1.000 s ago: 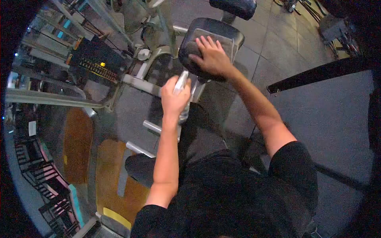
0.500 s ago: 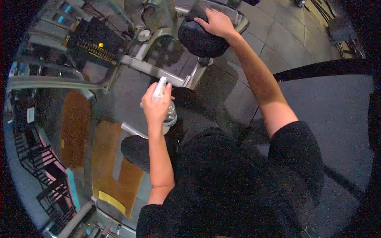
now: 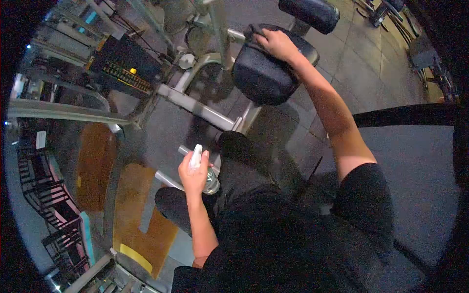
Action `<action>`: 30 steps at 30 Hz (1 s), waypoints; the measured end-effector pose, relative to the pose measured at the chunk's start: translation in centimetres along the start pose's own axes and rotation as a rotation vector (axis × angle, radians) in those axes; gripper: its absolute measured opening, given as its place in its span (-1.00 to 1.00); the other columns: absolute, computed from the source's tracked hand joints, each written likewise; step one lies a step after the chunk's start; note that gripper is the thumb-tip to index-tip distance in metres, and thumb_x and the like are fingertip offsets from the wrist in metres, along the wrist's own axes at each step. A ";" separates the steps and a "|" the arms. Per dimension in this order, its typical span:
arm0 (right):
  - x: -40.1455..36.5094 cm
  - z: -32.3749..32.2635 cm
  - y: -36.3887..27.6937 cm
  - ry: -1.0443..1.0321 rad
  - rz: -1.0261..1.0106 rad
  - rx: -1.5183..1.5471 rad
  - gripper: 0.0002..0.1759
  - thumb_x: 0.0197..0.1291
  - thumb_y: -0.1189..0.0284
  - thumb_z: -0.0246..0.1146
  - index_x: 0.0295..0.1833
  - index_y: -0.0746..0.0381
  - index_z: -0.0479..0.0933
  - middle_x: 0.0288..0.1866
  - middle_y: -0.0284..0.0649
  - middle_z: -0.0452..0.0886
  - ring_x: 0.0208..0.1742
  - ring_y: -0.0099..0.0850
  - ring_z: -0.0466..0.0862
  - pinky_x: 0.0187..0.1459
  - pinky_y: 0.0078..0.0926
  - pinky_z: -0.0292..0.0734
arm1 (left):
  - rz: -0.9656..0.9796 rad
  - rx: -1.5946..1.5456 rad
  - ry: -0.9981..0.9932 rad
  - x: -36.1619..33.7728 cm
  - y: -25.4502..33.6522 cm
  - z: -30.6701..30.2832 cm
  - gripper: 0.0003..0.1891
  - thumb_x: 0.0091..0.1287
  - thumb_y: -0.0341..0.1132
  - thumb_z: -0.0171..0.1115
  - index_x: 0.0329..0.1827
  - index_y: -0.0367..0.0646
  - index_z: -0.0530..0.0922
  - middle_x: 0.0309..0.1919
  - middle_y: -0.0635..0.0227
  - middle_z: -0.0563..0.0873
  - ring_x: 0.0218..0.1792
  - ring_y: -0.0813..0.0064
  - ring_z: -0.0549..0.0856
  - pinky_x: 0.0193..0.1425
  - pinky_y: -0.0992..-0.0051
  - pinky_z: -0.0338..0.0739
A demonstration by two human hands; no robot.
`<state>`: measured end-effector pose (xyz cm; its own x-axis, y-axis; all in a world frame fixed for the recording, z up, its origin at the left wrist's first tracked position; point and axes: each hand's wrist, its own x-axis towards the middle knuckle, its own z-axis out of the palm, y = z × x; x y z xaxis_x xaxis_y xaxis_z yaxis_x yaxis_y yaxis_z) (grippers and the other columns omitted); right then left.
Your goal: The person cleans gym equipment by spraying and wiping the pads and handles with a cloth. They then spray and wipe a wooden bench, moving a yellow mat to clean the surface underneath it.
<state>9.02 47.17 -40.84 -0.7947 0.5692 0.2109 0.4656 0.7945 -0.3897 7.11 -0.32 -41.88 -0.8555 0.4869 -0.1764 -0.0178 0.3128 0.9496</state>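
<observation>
My left hand (image 3: 192,177) is wrapped round a clear spray bottle (image 3: 211,183) with a white trigger head, held low in front of my legs. At the top middle, my right hand (image 3: 281,45) rests on a black padded seat (image 3: 264,80) of a gym machine. Its fingers are closed on a dark cloth (image 3: 252,33), bunched at the far left edge of the pad. Cloth and pad are both dark, so the cloth's outline is hard to make out.
A black roller pad (image 3: 312,14) sits beyond the seat. The machine's grey metal frame (image 3: 200,107) runs along the floor, with a weight stack (image 3: 124,73) to the left. Brown panels (image 3: 139,195) stand at lower left. A grey surface (image 3: 405,180) lies on the right.
My right hand has gone from lying spread on the seat to gripping the cloth. The view has shifted, so the machine sits lower. The spray bottle stays in my left hand.
</observation>
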 end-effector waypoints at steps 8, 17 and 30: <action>7.1 -1.7 3.4 0.322 0.079 -0.051 -0.29 0.46 -0.18 0.12 -0.05 0.34 0.71 -0.04 0.16 0.73 0.04 0.18 0.72 0.10 0.03 0.59 | 0.030 -0.016 0.000 -1.4 2.1 -1.4 -0.80 0.43 -0.33 0.43 -0.13 -0.32 0.67 -0.36 0.36 0.76 -0.43 0.58 0.73 -0.33 0.51 0.61; -2.1 -12.3 8.6 0.232 0.182 1.626 -0.59 0.62 0.22 0.06 0.28 0.29 0.59 0.14 -0.16 0.75 0.13 -0.27 0.74 0.21 -0.26 0.66 | 0.036 -0.055 -0.015 -1.1 -0.6 -2.3 -0.79 0.44 -0.34 0.43 -0.18 -0.34 0.65 -0.45 0.38 0.73 -0.46 0.59 0.74 -0.36 0.55 0.60; -9.4 -3.8 9.6 0.453 0.584 0.472 -0.20 -0.01 0.02 0.65 0.08 0.50 0.62 -0.08 -0.07 0.75 -0.07 -0.27 0.75 -0.01 -0.33 0.63 | 0.019 -0.025 -0.014 -1.6 -1.2 -1.9 -0.82 0.43 -0.37 0.42 -0.10 -0.33 0.66 -0.38 0.37 0.72 -0.47 0.52 0.75 -0.33 0.50 0.63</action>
<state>22.38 50.26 -43.16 -0.2021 0.9665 0.1585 0.4608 0.2366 -0.8554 7.46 -3.05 -42.27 -0.8482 0.5044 -0.1619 -0.0145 0.2834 0.9589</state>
